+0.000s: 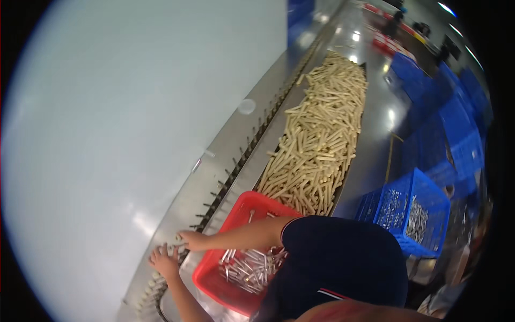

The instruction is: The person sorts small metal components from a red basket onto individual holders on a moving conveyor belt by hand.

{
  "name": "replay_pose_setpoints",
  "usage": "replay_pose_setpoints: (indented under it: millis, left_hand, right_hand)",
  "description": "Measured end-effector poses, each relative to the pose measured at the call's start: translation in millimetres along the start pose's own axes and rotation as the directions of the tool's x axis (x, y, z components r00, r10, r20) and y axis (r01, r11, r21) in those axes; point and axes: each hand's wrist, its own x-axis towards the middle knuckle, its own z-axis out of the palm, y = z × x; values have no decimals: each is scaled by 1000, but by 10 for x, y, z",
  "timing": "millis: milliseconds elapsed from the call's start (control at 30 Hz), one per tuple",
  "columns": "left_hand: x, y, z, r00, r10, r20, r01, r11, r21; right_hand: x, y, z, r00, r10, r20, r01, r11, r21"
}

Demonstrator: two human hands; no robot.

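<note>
At the lower left, my hands work close together over a chain conveyor (210, 210) lined with upright dark pins. My right hand (194, 240) reaches across from the right, its fingertips pinched around a small pale piece. Just below and to the left, my left hand (164, 263) has its fingers bent down at the chain; what they hold is too small to make out. Short pale pieces (150, 292) stand along the chain nearer me. Under my right forearm sits a red tub (206, 273) with many shiny silver tubes (252, 268) inside.
A long heap of cream-coloured sticks (322, 123) lies on the metal table beyond the tub. Right of it stand a blue crate (437, 214) with silver tubes and blurred stacked blue crates (450, 134). A white panel (134, 118) borders the conveyor on the left.
</note>
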Motion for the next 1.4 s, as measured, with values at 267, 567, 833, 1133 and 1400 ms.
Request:
replay_pose_setpoints:
  millis: [267, 567, 833, 1133, 1400]
  left_hand:
    - [594, 589, -119, 944, 290, 160, -249, 939, -237]
    - [462, 1643, -1489, 809, 479, 340, -192, 763, -617]
    - [409, 1162, -691, 987, 136, -90, -153, 960, -233]
    - [799, 1115, -163, 950, 215, 228, -153, 953, -262]
    - [1370, 392, -930, 989, 28, -143, -121, 702, -702]
  right_hand:
    - [-454, -1266, -1361, 985, -170, -25, 170, 955, 244]
    - [-2194, 113, -1896, 929, -244, 277, 244, 969, 35]
    - [-1226, -379, -1845, 917, -331, -222, 256, 916, -310]
    - [-95, 292, -1032, 967, -112, -229, 123, 992, 35]
    - [557, -86, -1096, 900, -242, -363, 290, 953, 84]
